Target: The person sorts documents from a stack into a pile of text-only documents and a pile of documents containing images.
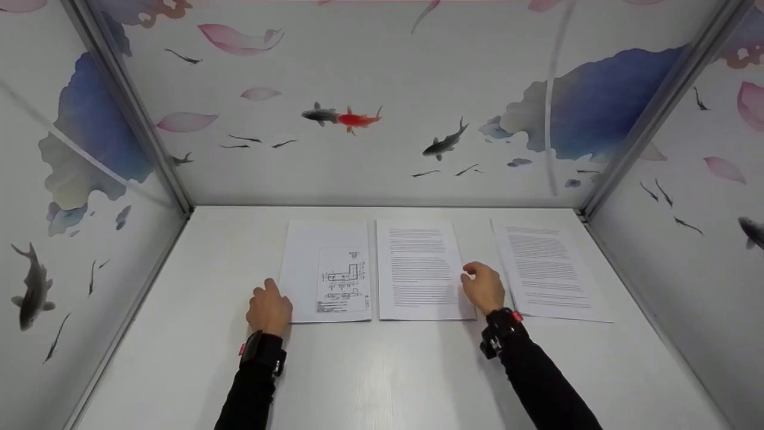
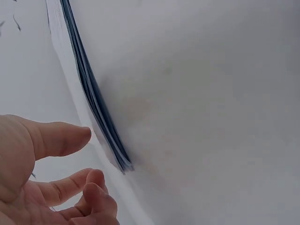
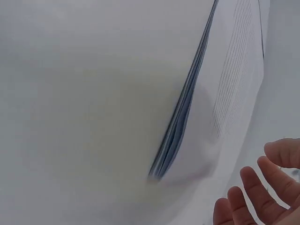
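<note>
Three paper stacks lie side by side on the white table (image 1: 382,370). The left stack (image 1: 301,269) has a line drawing on its top sheet. Printed lines of text cover the middle stack (image 1: 415,266) and the right stack (image 1: 543,269). Beside the left stack's left edge is my left hand (image 1: 270,307), fingers loosely bent. In the left wrist view its thumb (image 2: 65,139) and fingers have a gap between them and hold nothing. My right hand (image 1: 484,288) hovers by the middle stack's right edge. Its relaxed fingers (image 3: 253,187) hold nothing in the right wrist view.
A patterned back wall (image 1: 370,173) stands behind the table, with a left side wall (image 1: 77,239) and a right side wall (image 1: 686,251) joining it at metal posts. The right stack sits slightly skewed, apart from the middle one.
</note>
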`<state>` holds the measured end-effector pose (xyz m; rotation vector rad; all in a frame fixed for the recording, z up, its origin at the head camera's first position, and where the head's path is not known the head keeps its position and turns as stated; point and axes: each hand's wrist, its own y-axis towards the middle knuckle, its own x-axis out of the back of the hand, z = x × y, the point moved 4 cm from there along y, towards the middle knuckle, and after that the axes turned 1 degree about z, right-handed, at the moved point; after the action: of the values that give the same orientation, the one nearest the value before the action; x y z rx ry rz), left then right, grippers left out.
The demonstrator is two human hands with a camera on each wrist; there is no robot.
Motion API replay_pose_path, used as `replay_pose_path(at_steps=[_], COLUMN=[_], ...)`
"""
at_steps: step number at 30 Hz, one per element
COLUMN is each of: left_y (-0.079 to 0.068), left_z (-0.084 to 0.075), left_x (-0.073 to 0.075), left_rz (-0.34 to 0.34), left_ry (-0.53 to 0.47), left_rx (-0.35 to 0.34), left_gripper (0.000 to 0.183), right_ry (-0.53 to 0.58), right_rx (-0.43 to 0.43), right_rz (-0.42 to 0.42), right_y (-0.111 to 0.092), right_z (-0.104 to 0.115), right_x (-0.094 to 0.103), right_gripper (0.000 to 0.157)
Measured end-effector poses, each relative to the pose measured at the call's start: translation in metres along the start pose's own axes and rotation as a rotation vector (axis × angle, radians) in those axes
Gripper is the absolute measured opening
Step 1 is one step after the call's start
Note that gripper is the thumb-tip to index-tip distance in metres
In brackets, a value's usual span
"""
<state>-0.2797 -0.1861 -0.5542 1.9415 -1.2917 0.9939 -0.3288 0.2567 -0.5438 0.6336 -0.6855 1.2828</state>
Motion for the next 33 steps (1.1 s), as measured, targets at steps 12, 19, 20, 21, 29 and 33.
replay_pose_path(at_steps=[12,19,20,21,29,33], left_y=[-0.006,-0.013,-0.014,-0.015,-0.022,-0.024], left_z=[-0.029,-0.051,-0.054,-0.058,-0.079,-0.083], left_x=[-0.01,-0.017,-0.017,-0.018,-0.025,-0.031], left_rz=[0.033,0.128,0.141,0.15,0.23,0.329], left_ry=[-0.037,-0.126,-0.157,-0.19,-0.393,-0.472], left_rx=[-0.108,-0.126,-0.135,-0.146,-0.26,-0.311], left_gripper=[0.033,0.031,0.031,0.03,0.018,0.015], right_ry=[-0.261,-0.254,-0.253,-0.254,-0.225,-0.207], right_rx=[-0.13,-0.234,-0.235,-0.231,-0.194,-0.192], right_rz=[-0.007,0.108,0.113,0.115,0.158,0.176], right_y=[0.008,0.0,0.0,-0.001,-0.003,-0.002], right_z=[-0.075,-0.098,-0.1,-0.101,-0.104,-0.106], right_x=[0.049,0.053,0.054,0.055,0.063,0.069], right_gripper=[0.055,0.065,0.065,0.065,0.061,0.064])
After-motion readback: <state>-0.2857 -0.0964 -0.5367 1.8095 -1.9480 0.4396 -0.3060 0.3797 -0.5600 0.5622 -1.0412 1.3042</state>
